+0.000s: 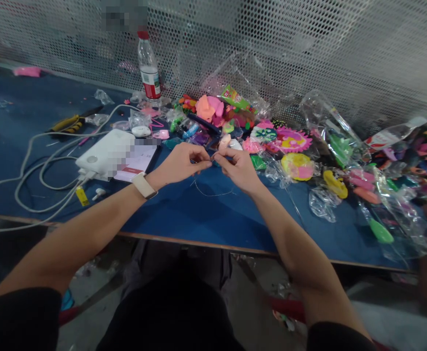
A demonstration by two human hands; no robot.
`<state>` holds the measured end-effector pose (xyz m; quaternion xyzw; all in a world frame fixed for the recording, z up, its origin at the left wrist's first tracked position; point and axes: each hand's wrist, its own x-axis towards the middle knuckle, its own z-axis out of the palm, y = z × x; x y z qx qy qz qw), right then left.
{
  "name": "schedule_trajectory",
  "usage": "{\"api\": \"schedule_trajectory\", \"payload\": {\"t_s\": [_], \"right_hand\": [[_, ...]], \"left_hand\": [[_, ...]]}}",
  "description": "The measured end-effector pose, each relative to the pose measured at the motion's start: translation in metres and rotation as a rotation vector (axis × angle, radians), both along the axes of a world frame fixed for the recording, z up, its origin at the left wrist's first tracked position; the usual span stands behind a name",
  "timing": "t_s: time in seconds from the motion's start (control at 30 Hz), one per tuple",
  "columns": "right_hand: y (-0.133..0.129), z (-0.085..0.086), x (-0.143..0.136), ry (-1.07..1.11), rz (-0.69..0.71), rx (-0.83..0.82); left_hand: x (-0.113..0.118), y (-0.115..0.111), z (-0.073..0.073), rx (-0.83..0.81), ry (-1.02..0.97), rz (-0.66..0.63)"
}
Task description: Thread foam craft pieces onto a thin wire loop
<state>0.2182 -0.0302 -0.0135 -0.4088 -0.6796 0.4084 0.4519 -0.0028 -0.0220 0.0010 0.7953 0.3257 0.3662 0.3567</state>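
My left hand [184, 163], with a pale watch band [144, 186] on its wrist, is pinched closed near the middle of the blue table. Right beside it, my right hand [237, 168] is pinched too, and the fingertips of both hands nearly meet. Something tiny and thin sits between the fingertips, too small to name. Below the hands a thin, light thread [213, 195] curves over the blue surface; whether it connects to the fingers is unclear. A phone [135, 161] with a lit screen lies left of my left hand.
A white power bank [106, 151] with looped cables, an earbud [98, 194] and yellow-black pliers [67, 124] lie left. A water bottle [149, 73] stands by the perforated metal panel [290, 44]. Colourful clay pieces, including a yellow-pink one [297, 166], and clear wrappers spread across the back and right.
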Motion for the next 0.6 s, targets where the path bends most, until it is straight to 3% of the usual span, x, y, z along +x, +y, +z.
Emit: {"api": "schedule_trajectory", "payload": {"t_s": [0.43,0.6], "right_hand": [[-0.0032,-0.0028,-0.0002,-0.121,-0.124,0.196],[-0.0067,-0.0067,0.0004,-0.282,-0.259,0.469]], "left_hand": [[0.0016,-0.0031,0.0036,0.03,-0.005,0.058],[0.0003,-0.0005,0.0016,0.029,-0.022,0.063]]}}
